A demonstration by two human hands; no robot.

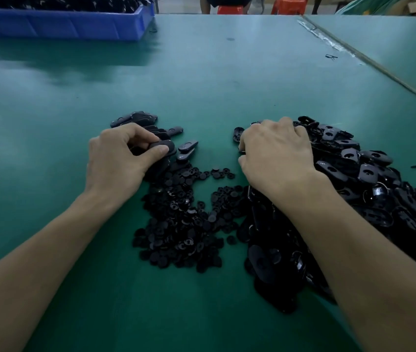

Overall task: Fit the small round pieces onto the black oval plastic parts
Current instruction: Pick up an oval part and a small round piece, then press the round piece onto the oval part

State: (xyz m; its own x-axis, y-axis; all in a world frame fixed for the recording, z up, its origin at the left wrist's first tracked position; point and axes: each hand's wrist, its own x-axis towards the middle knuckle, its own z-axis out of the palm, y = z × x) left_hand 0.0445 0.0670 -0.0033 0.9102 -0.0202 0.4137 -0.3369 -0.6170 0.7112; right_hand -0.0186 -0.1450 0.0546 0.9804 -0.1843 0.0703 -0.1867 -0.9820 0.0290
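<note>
No text, label, brand, number or sign can be read anywhere in view: not on the black parts, the counter or the blue bin.

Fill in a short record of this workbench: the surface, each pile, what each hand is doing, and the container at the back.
Surface: green table
Middle pile: small round pieces, loose
Right pile: black oval parts, heaped
Left hand: pinches one oval part between thumb and fingers
Right hand: fingers curled into the right pile; whether it grips anything is hidden
Beyond left hand: smaller cluster of oval parts
Back left: blue bin holding dark parts
</note>
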